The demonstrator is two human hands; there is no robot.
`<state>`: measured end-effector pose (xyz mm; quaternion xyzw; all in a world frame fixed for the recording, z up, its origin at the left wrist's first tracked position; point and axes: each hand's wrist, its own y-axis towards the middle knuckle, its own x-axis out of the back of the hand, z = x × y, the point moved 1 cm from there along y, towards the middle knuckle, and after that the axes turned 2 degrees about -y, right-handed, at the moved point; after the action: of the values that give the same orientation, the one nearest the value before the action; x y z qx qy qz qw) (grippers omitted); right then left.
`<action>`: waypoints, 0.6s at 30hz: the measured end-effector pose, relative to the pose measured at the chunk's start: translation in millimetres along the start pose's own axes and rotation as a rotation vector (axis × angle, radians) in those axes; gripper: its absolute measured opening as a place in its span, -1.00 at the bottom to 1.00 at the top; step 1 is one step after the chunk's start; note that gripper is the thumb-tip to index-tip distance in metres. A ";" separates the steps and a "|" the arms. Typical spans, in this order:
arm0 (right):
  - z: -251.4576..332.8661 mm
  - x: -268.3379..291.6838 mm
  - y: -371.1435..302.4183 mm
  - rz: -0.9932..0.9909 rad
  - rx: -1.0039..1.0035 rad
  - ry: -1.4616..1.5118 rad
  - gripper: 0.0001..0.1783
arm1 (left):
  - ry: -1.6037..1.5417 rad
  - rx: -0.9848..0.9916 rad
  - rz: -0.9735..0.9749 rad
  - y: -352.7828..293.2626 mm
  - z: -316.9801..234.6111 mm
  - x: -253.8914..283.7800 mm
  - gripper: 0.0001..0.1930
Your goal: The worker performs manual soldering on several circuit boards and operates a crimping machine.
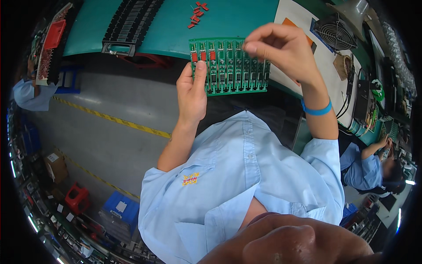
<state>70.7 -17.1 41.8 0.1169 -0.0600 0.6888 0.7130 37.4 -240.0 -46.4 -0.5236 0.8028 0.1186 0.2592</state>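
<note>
A green circuit board panel [237,88], made up of several narrow strips side by side, is held up by my left hand [192,94]. That hand is closed on the panel's left edge, thumb on the front face. Three red box-shaped components [203,56] sit in the leftmost strips near the top. My right hand [285,55], with a blue band at the wrist, hovers at the panel's upper right corner. Its thumb and forefinger are pinched; whatever they hold, if anything, is hidden. Loose red components [194,18] lie scattered on the green tabletop [169,37] beyond the panel.
A black slotted rack [132,22] stands on the table left of the loose parts. White sheeting [290,15] and a caged fan [336,36] lie to the right. A red stool [147,60] is under the table. Co-workers sit at far left [33,94] and right [365,165].
</note>
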 end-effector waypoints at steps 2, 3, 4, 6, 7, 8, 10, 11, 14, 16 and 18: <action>-3.0 -5.1 -7.4 -0.019 0.052 -0.048 -0.84 | 0.026 -0.014 0.011 1.3 1.2 -2.8 -0.72; -6.4 -9.4 -10.5 -0.033 0.106 -0.097 -0.85 | 0.051 -0.033 0.017 1.6 1.6 -3.9 -0.73; -9.3 -13.2 -12.7 -0.047 0.160 -0.146 -0.85 | 0.077 -0.053 0.023 1.7 1.9 -4.8 -0.73; -10.5 -15.8 -14.0 -0.060 0.214 -0.194 -0.85 | 0.103 -0.071 0.030 1.2 2.0 -6.6 -0.73; -10.8 -16.5 -14.1 -0.055 0.213 -0.214 -0.85 | 0.105 -0.071 0.028 0.7 1.6 -7.8 -0.74; -11.0 -17.2 -14.1 -0.048 0.213 -0.234 -0.86 | 0.107 -0.072 0.026 0.1 1.0 -9.0 -0.74; -11.3 -18.6 -14.1 -0.035 0.214 -0.273 -0.86 | 0.112 -0.074 0.021 -0.9 0.2 -10.1 -0.75; -11.4 -19.1 -14.1 -0.035 0.214 -0.272 -0.86 | 0.112 -0.074 0.021 -1.1 0.4 -9.9 -0.75; -12.5 -20.9 -14.0 -0.034 0.230 -0.271 -0.87 | 0.125 -0.083 0.034 -1.7 1.8 -8.2 -0.76; -12.5 -21.9 -13.4 -0.033 0.236 -0.270 -0.88 | 0.129 -0.087 0.038 -1.8 2.0 -7.0 -0.76; -12.1 -23.1 -13.0 -0.026 0.236 -0.284 -0.89 | 0.129 -0.082 0.033 -1.9 2.0 -5.6 -0.76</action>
<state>81.7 -36.7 23.3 0.2966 -0.0775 0.6582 0.6876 41.5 -235.5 -44.9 -0.5270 0.8209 0.1219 0.1834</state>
